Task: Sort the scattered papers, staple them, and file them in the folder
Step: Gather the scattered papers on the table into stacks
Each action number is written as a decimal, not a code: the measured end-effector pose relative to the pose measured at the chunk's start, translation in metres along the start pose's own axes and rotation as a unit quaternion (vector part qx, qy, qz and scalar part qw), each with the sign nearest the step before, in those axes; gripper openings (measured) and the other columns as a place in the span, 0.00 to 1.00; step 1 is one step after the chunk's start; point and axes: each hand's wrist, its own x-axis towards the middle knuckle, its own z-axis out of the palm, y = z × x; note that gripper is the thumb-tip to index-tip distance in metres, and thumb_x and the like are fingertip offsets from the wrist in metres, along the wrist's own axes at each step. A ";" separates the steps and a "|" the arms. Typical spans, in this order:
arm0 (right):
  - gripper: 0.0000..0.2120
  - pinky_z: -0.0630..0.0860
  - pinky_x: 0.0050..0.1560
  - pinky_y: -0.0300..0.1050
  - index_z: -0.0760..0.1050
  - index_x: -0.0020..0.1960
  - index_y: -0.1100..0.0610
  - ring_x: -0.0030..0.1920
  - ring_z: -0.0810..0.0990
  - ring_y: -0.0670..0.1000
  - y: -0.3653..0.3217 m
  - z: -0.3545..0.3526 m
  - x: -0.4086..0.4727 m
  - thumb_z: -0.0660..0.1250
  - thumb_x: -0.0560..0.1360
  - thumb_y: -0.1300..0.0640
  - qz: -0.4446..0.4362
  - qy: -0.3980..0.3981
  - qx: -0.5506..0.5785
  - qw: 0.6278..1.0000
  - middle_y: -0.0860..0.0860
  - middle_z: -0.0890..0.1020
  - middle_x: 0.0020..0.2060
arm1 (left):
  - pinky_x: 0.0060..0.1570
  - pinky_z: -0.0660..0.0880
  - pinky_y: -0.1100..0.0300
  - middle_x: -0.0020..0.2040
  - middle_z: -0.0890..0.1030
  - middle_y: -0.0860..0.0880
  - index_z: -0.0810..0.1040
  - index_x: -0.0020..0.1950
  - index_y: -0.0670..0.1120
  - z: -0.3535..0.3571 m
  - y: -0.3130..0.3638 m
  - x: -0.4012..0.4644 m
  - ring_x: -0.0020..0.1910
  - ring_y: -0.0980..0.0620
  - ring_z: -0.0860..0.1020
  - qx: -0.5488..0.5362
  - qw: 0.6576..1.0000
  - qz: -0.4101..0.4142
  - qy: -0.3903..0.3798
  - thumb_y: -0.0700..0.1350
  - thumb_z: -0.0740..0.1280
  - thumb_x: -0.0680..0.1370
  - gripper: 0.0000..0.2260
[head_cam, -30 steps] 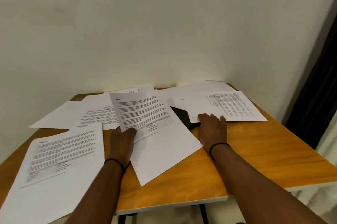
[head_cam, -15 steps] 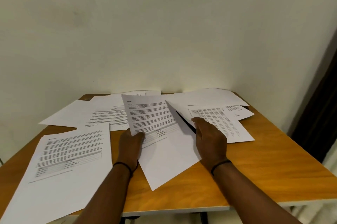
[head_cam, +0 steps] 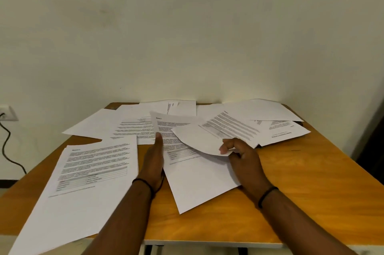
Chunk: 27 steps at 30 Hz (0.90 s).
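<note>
1. Surface point(head_cam: 301, 188): orange-brown wooden top set against a pale wall point(head_cam: 187, 47), strewn with white sheets.
2. Left hand point(head_cam: 154, 163): holds the left edge of a printed sheet point(head_cam: 199, 180), thumb on top of the page, fingers hidden beneath it.
3. Printed sheet: lies at centre, angled, its near corner reaching toward the front edge; its far end lifts slightly off the surface.
4. Right hand point(head_cam: 242, 154): fingers curled, pinching the near edge of a curled sheet point(head_cam: 199, 140), which bows upward and overlaps the printed sheet.
5. Near-left sheet point(head_cam: 83, 182): text and a grey table printed on it; lies flat, overhanging the front-left edge.
6. Far papers point(head_cam: 133, 126): several overlapping pages at the back left and centre, some blank side up.
7. Right-hand papers point(head_cam: 278, 130): overlapping pages at the back right, one with a heading turned away from the viewer; a dark item shows just beneath their near edge, too hidden to identify.
8. Wall socket point(head_cam: 7, 112): at far left, a black cable point(head_cam: 6, 146) hanging from it.
9. Wristbands: a dark band on each wrist.
</note>
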 end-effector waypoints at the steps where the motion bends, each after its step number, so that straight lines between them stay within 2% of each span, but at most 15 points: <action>1: 0.23 0.70 0.61 0.31 0.78 0.39 0.56 0.57 0.78 0.37 0.000 -0.001 0.001 0.56 0.71 0.81 0.011 0.001 0.030 0.999 0.45 0.83 0.44 | 0.63 0.75 0.42 0.60 0.83 0.46 0.76 0.65 0.54 -0.001 0.000 0.000 0.59 0.43 0.82 -0.025 1.000 -0.007 -0.006 0.61 0.54 0.82 0.19; 4: 0.23 0.75 0.58 0.39 0.73 0.33 0.58 0.55 0.81 0.47 -0.001 -0.006 0.004 0.55 0.68 0.85 0.019 -0.003 0.101 0.995 0.50 0.82 0.37 | 0.67 0.72 0.41 0.63 0.82 0.46 0.75 0.66 0.55 -0.002 0.001 0.001 0.62 0.44 0.79 -0.088 0.996 -0.021 -0.012 0.62 0.53 0.82 0.21; 7: 0.18 0.77 0.54 0.37 0.72 0.33 0.62 0.53 0.83 0.51 -0.007 -0.011 0.004 0.60 0.73 0.81 0.007 -0.029 0.146 0.989 0.56 0.82 0.36 | 0.67 0.72 0.41 0.63 0.81 0.44 0.75 0.67 0.54 -0.006 0.002 0.004 0.63 0.43 0.79 -0.129 0.991 -0.029 -0.004 0.63 0.53 0.82 0.22; 8: 0.18 0.77 0.54 0.36 0.71 0.33 0.62 0.53 0.83 0.52 -0.008 -0.014 0.004 0.60 0.75 0.79 0.008 -0.044 0.159 0.986 0.57 0.82 0.36 | 0.64 0.74 0.42 0.63 0.81 0.43 0.75 0.68 0.52 -0.007 0.003 0.004 0.62 0.42 0.80 -0.138 0.990 -0.038 -0.018 0.64 0.52 0.81 0.24; 10: 0.19 0.76 0.57 0.38 0.70 0.31 0.61 0.53 0.83 0.55 -0.005 -0.017 0.005 0.58 0.77 0.76 0.026 -0.075 0.181 0.980 0.57 0.81 0.34 | 0.50 0.81 0.48 0.57 0.84 0.41 0.76 0.66 0.48 -0.011 0.009 0.002 0.53 0.42 0.84 -0.129 0.988 -0.068 -0.040 0.64 0.53 0.82 0.26; 11: 0.21 0.75 0.60 0.40 0.69 0.30 0.60 0.53 0.83 0.56 -0.004 -0.018 0.005 0.58 0.78 0.76 0.036 -0.088 0.185 0.978 0.57 0.81 0.33 | 0.48 0.81 0.49 0.55 0.85 0.41 0.77 0.66 0.46 -0.012 0.011 0.001 0.51 0.42 0.84 -0.130 0.987 -0.083 -0.049 0.62 0.54 0.82 0.25; 14: 0.21 0.73 0.63 0.46 0.69 0.28 0.60 0.57 0.82 0.55 -0.004 -0.016 0.005 0.59 0.78 0.75 0.059 -0.095 0.186 0.976 0.59 0.84 0.37 | 0.64 0.74 0.41 0.63 0.80 0.39 0.73 0.71 0.44 -0.012 0.011 -0.001 0.62 0.39 0.79 -0.135 0.981 -0.110 -0.086 0.48 0.62 0.82 0.18; 17: 0.11 0.77 0.58 0.43 0.78 0.37 0.65 0.59 0.81 0.49 -0.005 -0.021 0.008 0.64 0.76 0.74 0.116 -0.053 0.195 0.972 0.53 0.86 0.49 | 0.64 0.74 0.41 0.62 0.81 0.38 0.75 0.69 0.39 -0.015 0.003 0.005 0.62 0.37 0.79 -0.089 0.987 -0.115 -0.061 0.36 0.64 0.79 0.17; 18: 0.12 0.78 0.56 0.43 0.81 0.41 0.63 0.58 0.81 0.49 -0.003 -0.024 0.008 0.63 0.76 0.74 0.126 -0.027 0.168 0.977 0.51 0.85 0.51 | 0.63 0.74 0.41 0.61 0.81 0.38 0.75 0.68 0.38 -0.016 0.000 0.006 0.62 0.36 0.79 -0.077 0.989 -0.114 -0.048 0.35 0.64 0.79 0.17; 20: 0.18 0.79 0.55 0.44 0.83 0.46 0.57 0.53 0.82 0.48 0.004 -0.028 0.009 0.59 0.77 0.74 0.133 0.047 0.038 0.989 0.47 0.84 0.50 | 0.60 0.76 0.42 0.59 0.82 0.38 0.78 0.63 0.39 -0.015 -0.001 0.006 0.59 0.36 0.79 -0.048 0.993 -0.101 -0.031 0.34 0.65 0.79 0.14; 23: 0.12 0.77 0.55 0.42 0.83 0.49 0.56 0.53 0.80 0.50 0.009 -0.033 0.013 0.63 0.78 0.69 0.109 0.143 -0.181 0.967 0.50 0.83 0.50 | 0.55 0.78 0.45 0.55 0.84 0.39 0.80 0.60 0.40 -0.013 -0.002 0.008 0.55 0.37 0.81 -0.014 0.996 -0.085 0.000 0.34 0.66 0.78 0.11; 25: 0.09 0.75 0.59 0.44 0.83 0.53 0.58 0.57 0.80 0.55 0.017 -0.036 0.021 0.67 0.77 0.66 0.050 0.140 -0.295 0.944 0.55 0.84 0.53 | 0.56 0.78 0.44 0.54 0.84 0.39 0.80 0.59 0.39 -0.012 -0.002 0.008 0.54 0.37 0.81 0.000 0.997 -0.082 0.012 0.34 0.66 0.78 0.11; 27: 0.15 0.68 0.70 0.54 0.78 0.63 0.59 0.66 0.75 0.59 0.026 -0.037 0.030 0.67 0.77 0.63 0.037 0.091 -0.406 0.909 0.58 0.79 0.63 | 0.58 0.77 0.42 0.54 0.84 0.39 0.81 0.57 0.40 -0.012 -0.003 0.009 0.54 0.37 0.81 0.012 0.997 -0.079 0.023 0.34 0.67 0.77 0.10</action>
